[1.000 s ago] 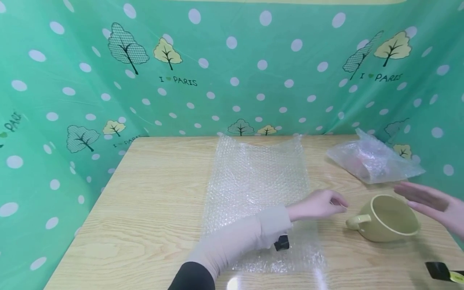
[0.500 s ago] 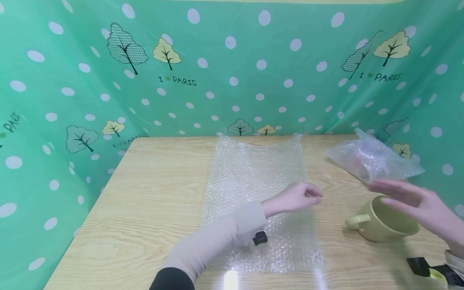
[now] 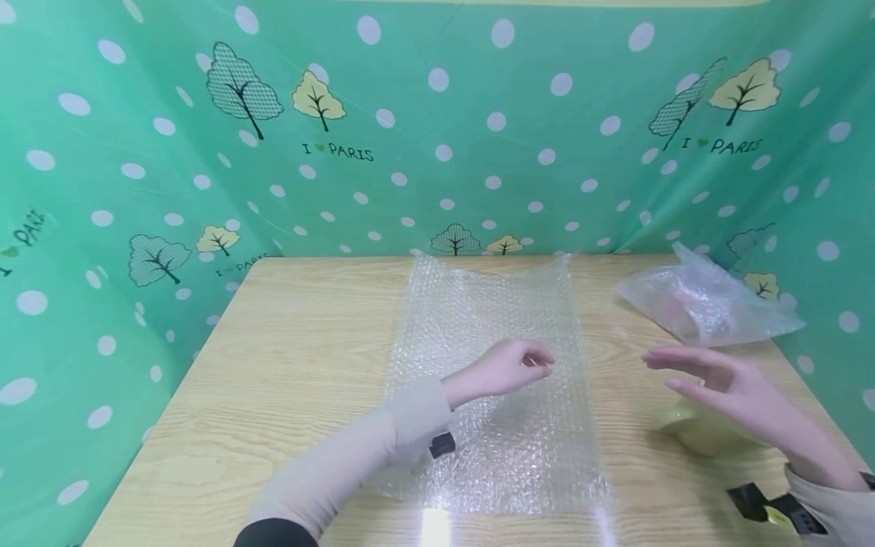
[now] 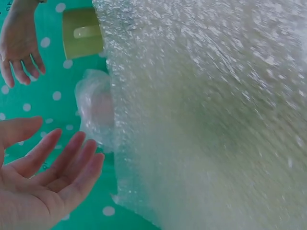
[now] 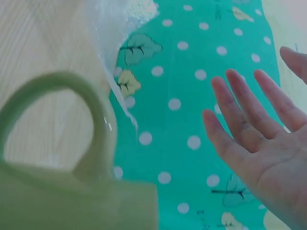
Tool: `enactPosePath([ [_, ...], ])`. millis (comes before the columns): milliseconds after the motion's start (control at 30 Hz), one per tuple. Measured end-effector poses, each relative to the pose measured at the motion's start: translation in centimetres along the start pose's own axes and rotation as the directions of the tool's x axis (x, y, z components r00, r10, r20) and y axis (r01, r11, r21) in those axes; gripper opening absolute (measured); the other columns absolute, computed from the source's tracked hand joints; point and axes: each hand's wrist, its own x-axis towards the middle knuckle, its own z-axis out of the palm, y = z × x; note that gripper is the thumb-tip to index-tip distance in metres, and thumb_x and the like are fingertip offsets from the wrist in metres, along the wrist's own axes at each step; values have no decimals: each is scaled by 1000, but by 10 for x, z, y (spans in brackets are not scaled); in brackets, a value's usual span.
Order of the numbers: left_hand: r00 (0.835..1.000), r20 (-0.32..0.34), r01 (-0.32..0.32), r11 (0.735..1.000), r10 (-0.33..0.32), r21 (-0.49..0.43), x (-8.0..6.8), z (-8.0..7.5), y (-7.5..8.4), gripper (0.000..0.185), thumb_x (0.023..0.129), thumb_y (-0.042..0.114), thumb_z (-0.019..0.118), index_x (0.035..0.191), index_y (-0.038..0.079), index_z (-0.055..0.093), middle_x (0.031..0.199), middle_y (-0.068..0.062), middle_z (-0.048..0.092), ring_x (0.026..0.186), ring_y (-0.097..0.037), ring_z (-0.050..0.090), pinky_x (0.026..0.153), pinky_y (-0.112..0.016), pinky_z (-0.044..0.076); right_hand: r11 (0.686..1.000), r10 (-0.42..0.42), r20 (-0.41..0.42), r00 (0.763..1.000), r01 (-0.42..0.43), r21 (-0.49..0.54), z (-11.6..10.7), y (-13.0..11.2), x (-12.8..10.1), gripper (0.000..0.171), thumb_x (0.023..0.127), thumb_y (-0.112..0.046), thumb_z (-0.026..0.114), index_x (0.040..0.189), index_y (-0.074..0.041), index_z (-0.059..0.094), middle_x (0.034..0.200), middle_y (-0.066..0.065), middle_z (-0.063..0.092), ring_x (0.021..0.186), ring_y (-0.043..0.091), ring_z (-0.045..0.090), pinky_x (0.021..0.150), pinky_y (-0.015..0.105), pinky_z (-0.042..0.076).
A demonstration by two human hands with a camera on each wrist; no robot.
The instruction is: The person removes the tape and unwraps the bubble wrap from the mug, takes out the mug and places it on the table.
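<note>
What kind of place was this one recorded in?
Probably a makeshift recording or packing station indoors: green polka-dot sheeting hangs behind and on both sides of a wood-grain table, which has a flat sheet of bubble wrap and a mug on it.

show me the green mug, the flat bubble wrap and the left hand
Green mug (image 4: 82, 44), left wrist view, side wall beside the handle.
Flat bubble wrap (image 3: 488, 319), head view, its far part.
Left hand (image 3: 501, 369), head view, back of the hand.
</note>
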Motion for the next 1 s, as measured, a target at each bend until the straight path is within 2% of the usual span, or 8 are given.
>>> enactPosePath([
  [200, 1000, 9, 8, 999, -9, 40, -13, -9, -11, 24, 86, 17, 56, 106, 5, 60, 103, -4, 63, 89, -11, 58, 73, -13, 46, 998, 38, 46, 998, -35, -50, 12, -6, 5, 31, 89, -12, 52, 119, -15, 54, 115, -10, 57, 105, -11, 43, 81, 6, 36],
  [433, 999, 31, 8, 994, -11, 107, -29, -14, -25, 26, 86, 18, 56, 108, 6, 59, 107, -4, 61, 96, -14, 55, 82, -18, 44, 996, -21, 50, 999, 25, -88, 30, -7, 12, 29, 87, -12, 55, 116, -15, 56, 112, -7, 59, 104, -7, 45, 84, 15, 39],
  [567, 999, 37, -7, 988, 1, 156, -40, -15, -35, 26, 86, 18, 55, 109, 6, 59, 107, -5, 60, 99, -18, 54, 86, -24, 44, 993, -27, 52, 998, 33, -113, 42, -4, 13, 28, 87, -16, 57, 114, -15, 58, 109, -8, 60, 102, -4, 48, 85, 17, 40],
  [667, 1000, 24, -9, 979, 4, 202, -50, -16, -42, 26, 87, 19, 55, 109, 6, 58, 107, -6, 59, 101, -20, 53, 89, -28, 44, 990, -62, 53, 997, 68, -125, 52, -1, 16, 27, 85, -16, 58, 112, -14, 59, 107, -6, 62, 101, 0, 51, 85, 18, 42],
  [767, 1000, 18, 1, 971, -6, 237, -60, -18, -50, 27, 87, 20, 53, 110, 6, 58, 109, -6, 58, 104, -21, 52, 93, -32, 42, 979, -118, 47, 992, 124, -160, 60, 1, 18, 26, 83, -15, 61, 109, -13, 60, 105, -4, 63, 98, 5, 54, 83, 26, 46],
  [867, 1000, 24, 9, 967, -15, 256, -69, -20, -56, 27, 88, 20, 53, 110, 5, 57, 113, -7, 56, 108, -22, 50, 96, -34, 40, 967, -162, 41, 986, 167, -190, 67, 3, 20, 27, 80, -13, 64, 107, -12, 61, 103, -2, 64, 96, 11, 57, 81, 34, 48],
  [1000, 999, 43, 13, 952, -28, 307, -79, -22, -62, 30, 88, 20, 53, 113, 4, 56, 120, -9, 52, 112, -23, 48, 97, -35, 38, 951, -205, 40, 978, 209, -229, 78, 8, 21, 28, 76, -11, 67, 104, -9, 62, 102, 1, 64, 94, 19, 58, 79, 40, 49],
])
